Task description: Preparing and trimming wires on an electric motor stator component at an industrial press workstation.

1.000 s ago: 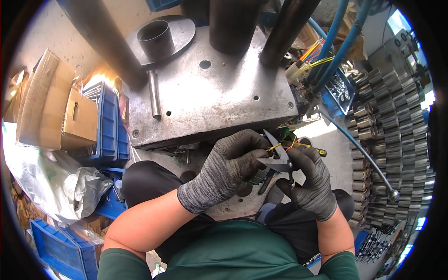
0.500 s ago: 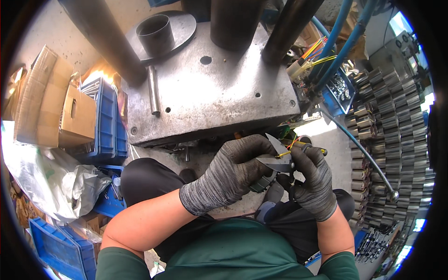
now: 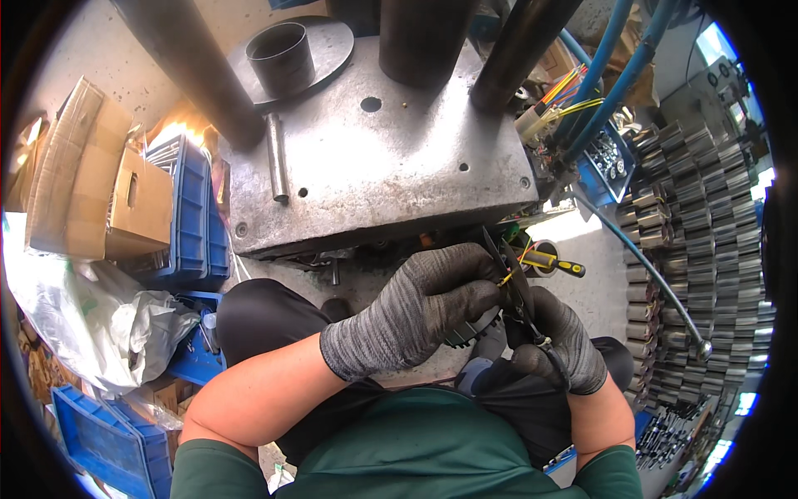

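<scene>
Both my hands wear grey knitted gloves with dark palms. My left hand is closed in a pinch on the end of a thin yellow wire. In my right hand is a pair of scissors, its dark blades pointing away from me right beside the wire and my left fingertips. Whether the blades touch the wire I cannot make out. Below my left fingers shows part of a dark ribbed piece, mostly hidden. A screwdriver with a yellow and black handle lies beyond my right hand.
A heavy metal block with thick columns stands ahead, bearing a rod and a ring. Blue crates and cardboard boxes stand left. Stacked metal cylinders fill the right, behind a thin blue hose.
The scissors have turned from pointing left with blades wide apart to pointing away from me, blades closer together. My right hand has rotated with them. My left hand has hardly moved.
</scene>
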Available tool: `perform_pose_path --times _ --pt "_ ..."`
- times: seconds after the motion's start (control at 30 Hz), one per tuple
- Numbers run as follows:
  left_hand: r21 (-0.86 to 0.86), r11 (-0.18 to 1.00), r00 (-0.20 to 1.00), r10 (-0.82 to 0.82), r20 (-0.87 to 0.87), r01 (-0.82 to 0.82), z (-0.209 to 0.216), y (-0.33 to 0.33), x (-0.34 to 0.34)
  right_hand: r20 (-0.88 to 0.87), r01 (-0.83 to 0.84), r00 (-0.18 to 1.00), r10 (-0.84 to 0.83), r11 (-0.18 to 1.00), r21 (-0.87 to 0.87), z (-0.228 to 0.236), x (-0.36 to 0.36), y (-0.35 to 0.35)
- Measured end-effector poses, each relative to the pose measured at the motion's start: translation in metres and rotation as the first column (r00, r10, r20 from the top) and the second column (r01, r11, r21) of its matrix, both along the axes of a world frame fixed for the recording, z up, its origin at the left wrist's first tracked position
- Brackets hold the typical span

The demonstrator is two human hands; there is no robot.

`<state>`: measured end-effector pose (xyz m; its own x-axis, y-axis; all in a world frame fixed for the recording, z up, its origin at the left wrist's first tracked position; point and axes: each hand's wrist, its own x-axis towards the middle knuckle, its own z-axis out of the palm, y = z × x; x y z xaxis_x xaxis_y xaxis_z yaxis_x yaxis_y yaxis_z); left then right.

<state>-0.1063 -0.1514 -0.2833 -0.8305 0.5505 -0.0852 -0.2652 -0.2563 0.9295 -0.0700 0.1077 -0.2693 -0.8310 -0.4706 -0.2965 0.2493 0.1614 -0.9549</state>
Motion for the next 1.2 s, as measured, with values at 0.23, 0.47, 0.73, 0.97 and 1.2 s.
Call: perform_pose_path --times 0.23,0.47,0.73,0.97,1.2 --pt "0.102 0.994 0.999 0.029 0.044 -0.033 -0.015 0.005 0.003 -0.475 0.012 0.861 0.179 0.928 0.372 -0.001 -0.004 -0.008" --pt "0.071 0.995 0.998 0.069 -0.009 -0.069 -0.015 0.007 0.004 -0.421 -0.009 0.887 0.190 0.919 0.395 0.004 0.000 -0.010" --pt "0.112 0.993 0.995 0.011 0.101 -0.022 0.004 0.003 0.002 -0.067 -0.009 0.998 0.012 0.999 0.045 0.002 0.010 -0.007" --pt "0.141 0.987 0.991 -0.092 0.100 0.077 0.007 0.008 0.007 0.187 0.088 0.981 -0.057 0.982 -0.166 0.011 0.007 -0.007" --pt "-0.013 0.999 0.998 0.047 -0.040 -0.048 -0.009 0.008 0.006 -0.476 0.081 0.873 0.103 0.933 0.352 0.006 -0.001 0.002"
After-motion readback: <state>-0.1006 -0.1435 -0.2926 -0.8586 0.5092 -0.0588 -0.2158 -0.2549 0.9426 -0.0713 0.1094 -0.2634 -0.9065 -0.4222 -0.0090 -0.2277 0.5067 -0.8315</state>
